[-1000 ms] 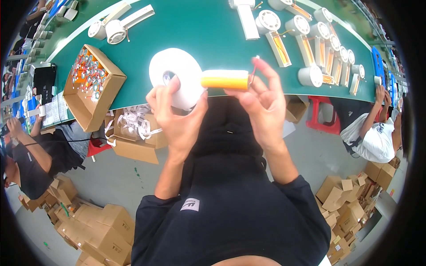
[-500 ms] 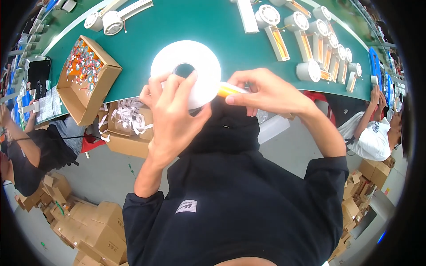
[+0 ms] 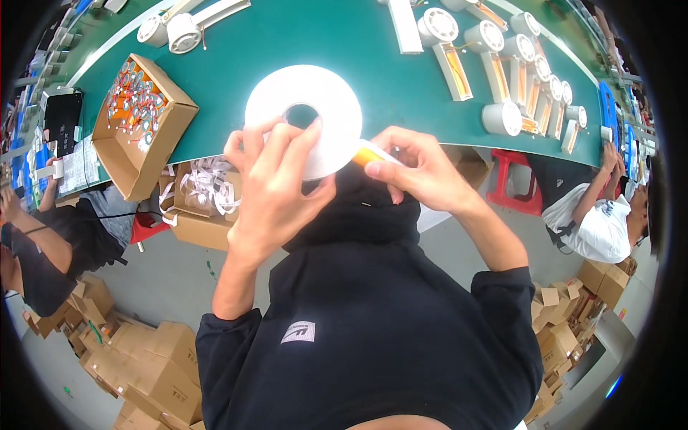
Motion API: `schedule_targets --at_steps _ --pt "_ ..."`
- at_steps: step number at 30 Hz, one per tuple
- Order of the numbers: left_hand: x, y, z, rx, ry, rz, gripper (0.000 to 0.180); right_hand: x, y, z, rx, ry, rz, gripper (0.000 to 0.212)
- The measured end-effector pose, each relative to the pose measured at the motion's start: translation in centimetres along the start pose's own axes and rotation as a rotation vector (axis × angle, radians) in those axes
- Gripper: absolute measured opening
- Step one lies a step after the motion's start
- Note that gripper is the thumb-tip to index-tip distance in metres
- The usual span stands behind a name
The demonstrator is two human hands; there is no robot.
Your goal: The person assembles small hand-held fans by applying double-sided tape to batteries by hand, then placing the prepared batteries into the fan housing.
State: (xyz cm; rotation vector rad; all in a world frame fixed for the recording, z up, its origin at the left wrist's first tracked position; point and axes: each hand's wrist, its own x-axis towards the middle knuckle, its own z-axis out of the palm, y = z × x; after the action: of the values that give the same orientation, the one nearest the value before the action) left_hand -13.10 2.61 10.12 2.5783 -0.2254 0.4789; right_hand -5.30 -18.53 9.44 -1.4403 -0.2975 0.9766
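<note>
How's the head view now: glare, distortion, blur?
Head view: the white roll is nearly blown out, a bright haze around its top; head view: the green table bows along its edges, and the corners fall to black; head view: the co-worker at far left looks soft, left hand and right hand fairly clear.

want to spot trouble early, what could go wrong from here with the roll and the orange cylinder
The right hand pinches the orange cylinder by the right edge of the white roll, so it might twist or slip from that grip. The left hand holds the roll near the front edge of the green table; if dropped, it could fall off. The open cardboard box seems to reach that edge too, so a bump might tip it.
</note>
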Motion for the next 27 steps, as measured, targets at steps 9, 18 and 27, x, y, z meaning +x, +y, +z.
schedule_targets --at_steps 9,18,27 --pt "0.2 -0.4 -0.3 -0.031 -0.036 0.01 0.061 0.1 -0.6 -0.1 0.021 -0.007 0.029 0.021" --pt "0.2 -0.3 0.0 -0.004 -0.073 -0.027 0.059 0.4 -1.1 0.2 -0.032 -0.064 0.137 0.028" --pt "-0.4 -0.6 1.2 0.034 -0.002 -0.02 0.058 0.0 0.4 1.2 -0.11 0.099 -0.016 0.026"
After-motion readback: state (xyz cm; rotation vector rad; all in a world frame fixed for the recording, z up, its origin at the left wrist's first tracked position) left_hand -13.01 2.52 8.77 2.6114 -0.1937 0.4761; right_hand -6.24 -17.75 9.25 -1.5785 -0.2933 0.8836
